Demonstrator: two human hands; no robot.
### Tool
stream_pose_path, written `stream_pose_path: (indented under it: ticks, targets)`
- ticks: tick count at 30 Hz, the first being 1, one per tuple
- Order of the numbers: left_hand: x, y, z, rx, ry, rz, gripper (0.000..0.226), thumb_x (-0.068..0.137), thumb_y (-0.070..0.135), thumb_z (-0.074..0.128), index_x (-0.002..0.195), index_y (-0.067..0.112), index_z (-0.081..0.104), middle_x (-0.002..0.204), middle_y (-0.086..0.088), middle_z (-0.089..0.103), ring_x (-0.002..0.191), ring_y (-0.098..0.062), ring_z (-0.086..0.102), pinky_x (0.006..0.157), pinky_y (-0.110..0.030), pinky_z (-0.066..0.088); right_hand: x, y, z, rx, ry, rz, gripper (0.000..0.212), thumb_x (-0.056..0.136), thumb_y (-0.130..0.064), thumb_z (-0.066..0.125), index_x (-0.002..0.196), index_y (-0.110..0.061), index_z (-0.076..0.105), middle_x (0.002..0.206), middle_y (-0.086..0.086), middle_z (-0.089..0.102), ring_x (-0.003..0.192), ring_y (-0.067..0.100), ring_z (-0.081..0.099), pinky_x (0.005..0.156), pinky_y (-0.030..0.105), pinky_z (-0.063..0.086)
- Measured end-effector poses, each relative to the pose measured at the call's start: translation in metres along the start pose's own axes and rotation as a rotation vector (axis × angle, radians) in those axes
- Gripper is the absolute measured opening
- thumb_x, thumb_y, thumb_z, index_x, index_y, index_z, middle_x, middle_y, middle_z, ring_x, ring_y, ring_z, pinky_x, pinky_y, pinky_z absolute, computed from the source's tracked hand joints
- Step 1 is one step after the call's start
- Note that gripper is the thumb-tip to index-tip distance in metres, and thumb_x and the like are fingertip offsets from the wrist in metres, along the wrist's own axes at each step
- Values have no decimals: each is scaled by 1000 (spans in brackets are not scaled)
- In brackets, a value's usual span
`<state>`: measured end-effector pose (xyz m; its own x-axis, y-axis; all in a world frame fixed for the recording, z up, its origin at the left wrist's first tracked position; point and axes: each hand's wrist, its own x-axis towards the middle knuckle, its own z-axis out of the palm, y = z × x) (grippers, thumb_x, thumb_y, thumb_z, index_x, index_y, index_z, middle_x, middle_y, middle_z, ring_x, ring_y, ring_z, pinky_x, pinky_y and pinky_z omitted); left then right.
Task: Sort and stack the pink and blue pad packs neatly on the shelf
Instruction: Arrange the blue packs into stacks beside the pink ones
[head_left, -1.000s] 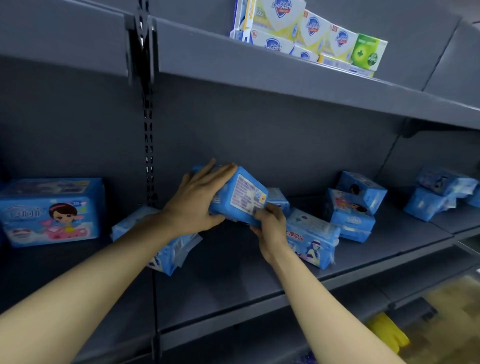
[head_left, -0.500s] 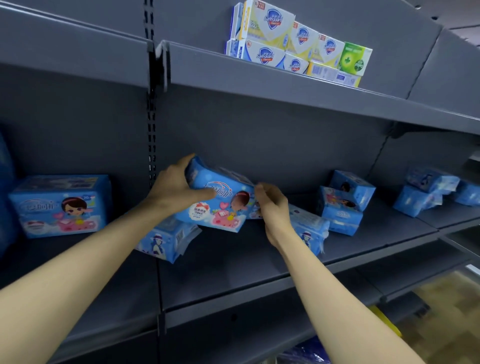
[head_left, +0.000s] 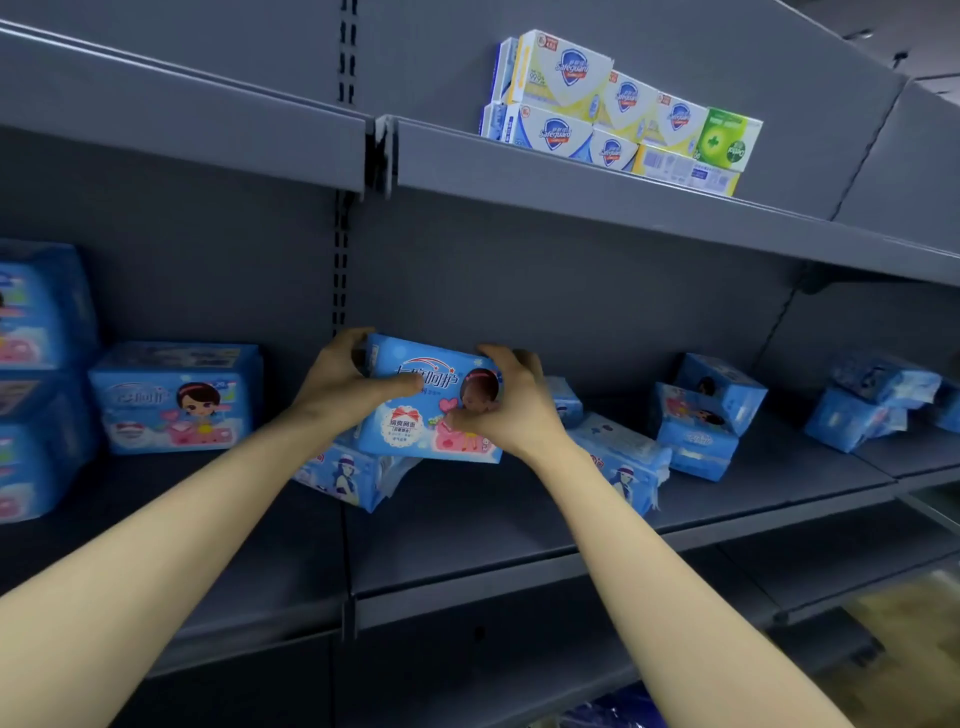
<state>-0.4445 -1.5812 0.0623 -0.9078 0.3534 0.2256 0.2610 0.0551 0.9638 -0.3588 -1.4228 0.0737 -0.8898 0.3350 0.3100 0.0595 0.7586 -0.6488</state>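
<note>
A grey shelf (head_left: 467, 540) has neat pad packs (head_left: 174, 397) standing squared up at its left end. At centre, the left hand (head_left: 340, 387) and right hand (head_left: 511, 413) each grip one end of a blue-and-pink pad pack (head_left: 405, 431), held face-out just above a tumbled pack (head_left: 353, 478). Further right lie jumbled packs (head_left: 696, 415). The plastic-wrapped pack is probably light, squashy and slippery, so gripping its short ends seems best.

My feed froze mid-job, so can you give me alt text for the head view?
The left hand and right hand grip a blue-and-pink pad pack, front facing the camera, over the middle shelf. Other blue packs lie jumbled to its right, an upright pack stands at left, and soap boxes sit on the top shelf.
</note>
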Motion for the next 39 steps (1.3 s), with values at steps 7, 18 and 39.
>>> stream_pose_path:
  ticks: [7,18,39]
  targets:
    - [-12,3,-20,122,11,-9,101,46,36,87,135,18,42,122,2,59,106,-15,60,90,-37,52,-1,-18,9,-133,-31,-48,80,64,-27,84,134,-23,46,129,3,37,108,21,55,96,31,46]
    - [-36,21,-63,240,41,-3,82,70,16,81,139,18,38,117,5,49,104,-10,47,84,-26,42,-11,-57,29,-161,-15,-114,79,63,-28,84,133,-21,47,128,4,38,108,24,55,88,28,44]
    - [-103,33,-175,666,104,9,86,66,21,80,140,21,35,131,-8,47,111,-26,54,87,-35,49,-72,-161,109,-251,60,-104,83,62,-33,84,134,-22,44,135,7,33,117,34,44,92,36,44]
